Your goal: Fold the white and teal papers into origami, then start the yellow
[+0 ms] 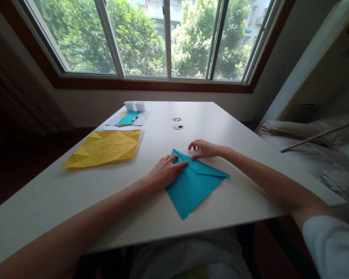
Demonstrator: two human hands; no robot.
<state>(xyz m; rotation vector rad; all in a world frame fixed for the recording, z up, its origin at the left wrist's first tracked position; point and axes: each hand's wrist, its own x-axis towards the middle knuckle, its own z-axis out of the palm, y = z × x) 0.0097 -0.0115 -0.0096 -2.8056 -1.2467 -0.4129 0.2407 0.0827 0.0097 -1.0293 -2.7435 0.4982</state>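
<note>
A folded sheet of turquoise paper lies near the table's front edge, one corner pointing towards me. Along its upper right side runs a folded-over flap. My left hand rests flat on the paper's left part, fingers stretched over the upper fold. Just beyond the upper edge is my right hand, its fingers curved and apart, with nothing visible in them. The thumb of that hand is close to the fold; whether it touches the paper I cannot tell.
On the white table, a creased yellow paper lies to the left. Behind it are smaller turquoise paper, a pen and two white blocks. Two round fittings sit mid-table. A window stands beyond.
</note>
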